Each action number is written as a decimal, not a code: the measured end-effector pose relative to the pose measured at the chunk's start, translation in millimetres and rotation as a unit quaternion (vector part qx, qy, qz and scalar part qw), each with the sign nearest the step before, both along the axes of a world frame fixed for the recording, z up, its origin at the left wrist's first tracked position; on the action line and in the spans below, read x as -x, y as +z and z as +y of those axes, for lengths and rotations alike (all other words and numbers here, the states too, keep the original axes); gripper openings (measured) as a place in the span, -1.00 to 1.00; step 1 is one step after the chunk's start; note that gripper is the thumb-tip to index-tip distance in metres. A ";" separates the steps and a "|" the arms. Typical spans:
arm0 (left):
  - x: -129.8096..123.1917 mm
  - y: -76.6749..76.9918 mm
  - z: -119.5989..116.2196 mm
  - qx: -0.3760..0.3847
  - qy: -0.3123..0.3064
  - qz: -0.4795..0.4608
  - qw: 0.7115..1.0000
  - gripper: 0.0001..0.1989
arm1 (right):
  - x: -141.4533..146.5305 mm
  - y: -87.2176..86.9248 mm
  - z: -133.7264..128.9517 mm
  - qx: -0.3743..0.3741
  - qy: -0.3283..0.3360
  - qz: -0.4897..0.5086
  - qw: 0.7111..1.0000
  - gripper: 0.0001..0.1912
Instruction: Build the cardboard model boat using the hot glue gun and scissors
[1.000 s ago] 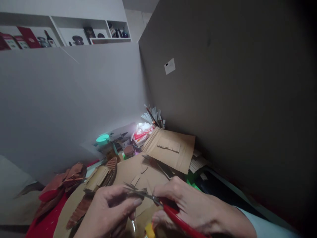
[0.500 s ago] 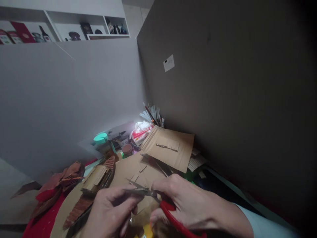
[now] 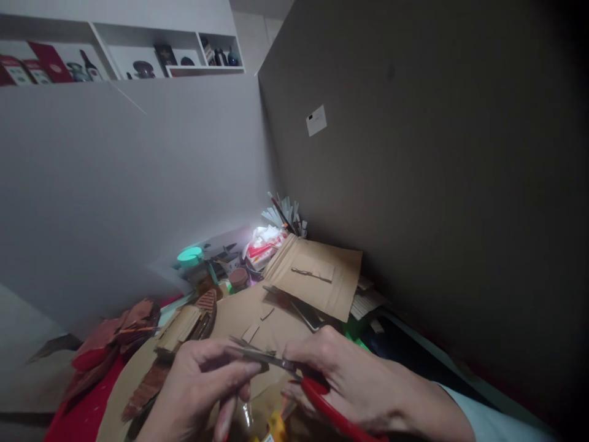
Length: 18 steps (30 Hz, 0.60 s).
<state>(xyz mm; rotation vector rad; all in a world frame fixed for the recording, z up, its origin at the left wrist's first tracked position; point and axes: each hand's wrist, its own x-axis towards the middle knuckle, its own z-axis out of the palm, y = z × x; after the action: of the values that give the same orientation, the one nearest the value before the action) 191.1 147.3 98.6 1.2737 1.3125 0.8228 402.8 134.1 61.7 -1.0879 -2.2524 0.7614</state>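
Note:
My right hand (image 3: 354,383) is wrapped round red-handled scissors (image 3: 319,399), whose blades point left toward my other hand. The blades look nearly closed. My left hand (image 3: 197,380) pinches at the blades with thumb and forefinger; a small dark piece shows by the thumb tip, but its kind is hidden. Beneath both hands lies a brown cardboard sheet (image 3: 230,313) with thin cut scraps (image 3: 251,333) on it. Left of them is a boat-shaped cardboard model (image 3: 177,328). A yellow item (image 3: 275,426) and something clear and shiny sit low between my hands, partly cut off.
A folded cardboard piece (image 3: 340,264) carries a twisted thin strip. Before it lies a long dark tool (image 3: 294,307). Behind stand a jar with a turquoise lid (image 3: 190,256), a brown-lidded jar (image 3: 238,278), a tissue pack (image 3: 264,245) and white sticks (image 3: 285,212). Dark red scraps (image 3: 115,331) lie left.
The scissor blades have come closer together. My left hand has shifted slightly, its lower fingers hanging lower. The whole view has moved a little.

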 end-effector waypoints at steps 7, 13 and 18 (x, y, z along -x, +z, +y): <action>-1.4 2.6 -2.3 -0.012 -0.001 0.001 1.000 -0.76 | 1.8 3.0 -1.4 -0.010 0.009 0.003 1.000 -0.71; -1.9 0.9 -2.1 -0.023 0.011 -0.024 0.999 -0.72 | 4.5 3.2 -2.8 -0.023 0.010 0.028 0.999 -0.85; -0.3 0.1 -2.3 -0.045 0.028 -0.042 0.998 -0.59 | 8.9 -7.1 0.1 -0.007 -0.022 0.035 0.999 -0.82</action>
<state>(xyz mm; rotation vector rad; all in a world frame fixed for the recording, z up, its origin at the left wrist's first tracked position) 191.4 145.0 98.7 1.2632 1.2621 0.9745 394.0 134.2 54.6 -1.0834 -2.1649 0.7543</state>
